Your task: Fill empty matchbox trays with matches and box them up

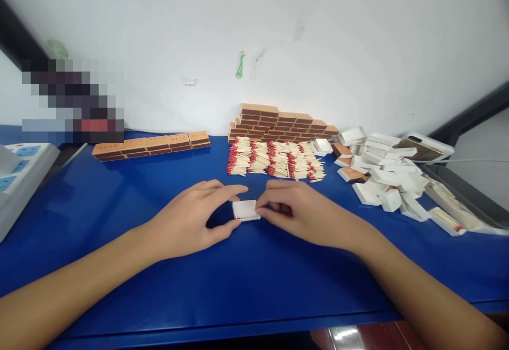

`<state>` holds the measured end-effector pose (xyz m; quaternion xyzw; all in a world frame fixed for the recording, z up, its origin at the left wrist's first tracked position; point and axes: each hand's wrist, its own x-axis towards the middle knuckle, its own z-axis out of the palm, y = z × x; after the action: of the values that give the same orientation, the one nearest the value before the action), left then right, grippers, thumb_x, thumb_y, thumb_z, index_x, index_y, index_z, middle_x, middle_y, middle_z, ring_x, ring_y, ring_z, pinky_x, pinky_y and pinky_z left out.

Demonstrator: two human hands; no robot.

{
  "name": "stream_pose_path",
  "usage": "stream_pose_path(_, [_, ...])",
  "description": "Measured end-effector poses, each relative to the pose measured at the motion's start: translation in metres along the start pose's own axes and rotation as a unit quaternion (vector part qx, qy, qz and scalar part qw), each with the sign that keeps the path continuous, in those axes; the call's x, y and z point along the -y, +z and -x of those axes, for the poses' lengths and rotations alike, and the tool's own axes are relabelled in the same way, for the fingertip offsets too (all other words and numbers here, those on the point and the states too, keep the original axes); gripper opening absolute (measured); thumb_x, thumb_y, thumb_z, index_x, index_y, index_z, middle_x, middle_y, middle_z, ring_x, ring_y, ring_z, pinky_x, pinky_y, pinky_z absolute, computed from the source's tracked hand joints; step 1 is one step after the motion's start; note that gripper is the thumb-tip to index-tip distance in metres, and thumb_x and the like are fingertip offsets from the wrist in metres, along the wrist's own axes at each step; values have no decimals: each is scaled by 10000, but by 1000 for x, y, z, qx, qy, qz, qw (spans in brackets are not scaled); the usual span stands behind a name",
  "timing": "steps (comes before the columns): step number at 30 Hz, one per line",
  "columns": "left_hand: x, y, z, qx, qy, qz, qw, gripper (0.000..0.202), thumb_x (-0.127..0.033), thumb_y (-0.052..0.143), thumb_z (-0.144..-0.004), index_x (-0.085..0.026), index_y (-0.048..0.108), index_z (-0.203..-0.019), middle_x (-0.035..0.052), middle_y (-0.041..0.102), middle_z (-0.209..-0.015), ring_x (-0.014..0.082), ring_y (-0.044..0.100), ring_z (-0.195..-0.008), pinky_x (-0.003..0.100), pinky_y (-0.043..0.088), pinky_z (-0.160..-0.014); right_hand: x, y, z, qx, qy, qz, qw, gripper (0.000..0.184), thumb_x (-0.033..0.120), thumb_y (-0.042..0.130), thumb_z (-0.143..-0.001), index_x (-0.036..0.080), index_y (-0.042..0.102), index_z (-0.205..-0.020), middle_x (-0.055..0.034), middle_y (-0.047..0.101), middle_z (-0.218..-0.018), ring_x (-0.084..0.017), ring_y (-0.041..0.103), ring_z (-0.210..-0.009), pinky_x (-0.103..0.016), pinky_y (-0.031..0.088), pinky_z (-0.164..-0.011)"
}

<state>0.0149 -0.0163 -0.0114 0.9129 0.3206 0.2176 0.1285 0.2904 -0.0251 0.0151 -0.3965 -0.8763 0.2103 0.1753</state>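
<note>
One power strip (35, 185) with blue-faced sockets lies at the left end of the blue tabletop (222, 281). Right of it, a row of boxes (155, 147) in tan and brown runs along the far side, near the white wall (159, 32).

Next comes the left grip (191, 220), reaching in from the near left. Its thumb and fingers curve into a wide C and hold the left end of a white tray (245, 209) between them, the thumb at the near corner and a fingertip at the far corner; the index finger extends above. The tray sits on the tabletop between the two hands, with a red match head showing along its near edge.

Beyond the tray lie bunches of matches (278, 162), their red heads mostly to the left, and behind these rises a stepped stack of boxes (270, 123), lower toward the right.

The right grip (304, 209) is nearly closed, thumb and index tips close together at the tray's right end; whether they pinch its wall or a match, I cannot tell. The other fingers are curled under.

Farther right is a loose heap of white trays (382, 175) with some tan boxes among them. On its near right, a filled tray (447, 221) holds matches, beside a dark, flat case (473, 193).
</note>
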Motion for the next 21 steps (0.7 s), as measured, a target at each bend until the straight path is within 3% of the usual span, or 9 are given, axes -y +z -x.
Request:
stream_pose_path(2, [1,-1,0,-1,0,0,1000,519,-339,668,-1009,-248,569,-1511,45,767,-1242,249,711,-1163,432,590,-1036,-13,-10,1,-87,33,34,995,190,269,608,-1031,208,757,-930,4,612,-743,-143,542,-650,-290,399,-641])
stream_pose_path(5, [1,-2,1,-3,1,-3,1000,496,-347,668,-1011,-255,586,-1492,44,761,-1261,249,710,-1181,434,588,-1051,-38,-29,4,-196,147,132,960,244,326,645,-975,205,706,-772,11,575,-627,-156,513,-593,-313,353,-604])
stream_pose_path(8, [2,-3,2,-3,2,-11,1000,488,-366,664,-1013,-252,599,-1482,58,756,-1260,256,715,-1174,443,597,-1040,-57,-41,6,-165,261,191,932,327,408,694,-921,211,651,-664,-11,611,-623,-175,537,-597,-327,338,-593])
stream_pose_path(10, [2,-3,2,-8,5,-16,1000,492,-372,659,-1016,-249,597,-1488,64,756,-1254,259,717,-1170,449,598,-1043,-63,-42,6,-130,297,198,925,349,451,714,-899,215,643,-652,-29,659,-659,-189,572,-624,-329,350,-595])
stream_pose_path(14, [4,-3,2,-15,8,-23,1000,491,-379,650,-1023,-246,594,-1492,71,764,-1235,261,720,-1166,455,593,-1056,-63,-35,4,-85,311,188,928,305,432,726,-877,224,661,-663,-33,715,-706,-199,628,-658,-324,369,-593])
stream_pose_path(21, [5,-3,0,-10,5,-21,1000,487,-379,652,-1021,-248,598,-1486,68,761,-1246,262,716,-1176,454,592,-1052,-56,-34,3,-67,294,167,939,120,233,672,-831,221,721,-722,-18,717,-707,-181,632,-635,-304,383,-583])
